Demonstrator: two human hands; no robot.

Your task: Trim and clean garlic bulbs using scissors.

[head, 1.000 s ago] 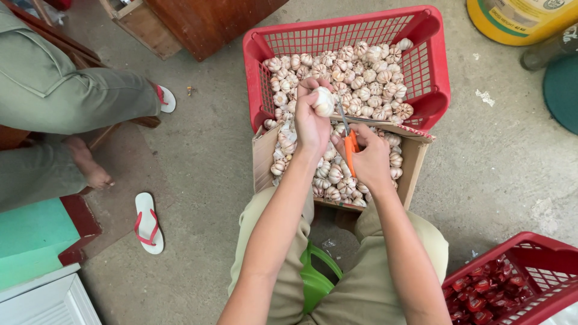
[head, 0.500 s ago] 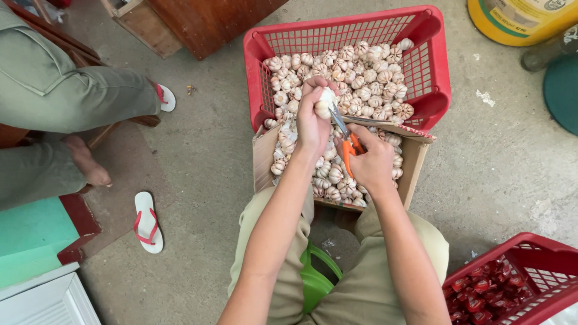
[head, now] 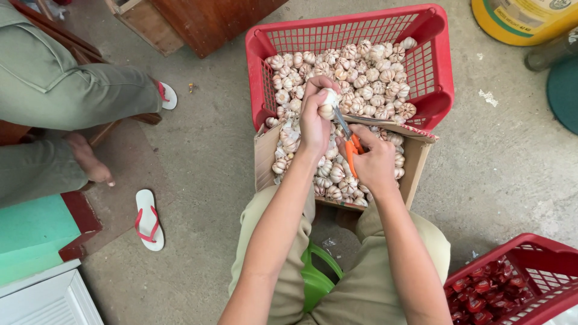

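Head view, looking straight down: my left hand [head: 314,123] has its fingers curled tight around a single garlic bulb [head: 327,103], thumb pressed against its side, holding it up over the seam between two containers. My right hand [head: 374,164] is wrapped closed on the orange handles of a pair of scissors [head: 347,139], whose slim metal blades angle up to meet the underside of the held bulb.

Directly below the hands sits an open cardboard box [head: 414,164] filled with garlic, and touching its far edge is a red plastic basket [head: 435,66] also heaped with bulbs. I sit on a green plastic stool [head: 318,278], knees on either side of the box.

Everything rests on a bare grey concrete floor [head: 205,180]. A second red basket [head: 530,271] of dark red produce stands at lower right. To the left, another person's leg [head: 60,90] in olive trousers and bare foot [head: 89,159] show, with a white sandal with red straps [head: 148,219] lying nearby. A yellow tub [head: 521,21] stands at the top right.

The held bulb is pale, off-white and rounded, with papery skin, like the ribbed, faintly pinkish bulbs below.
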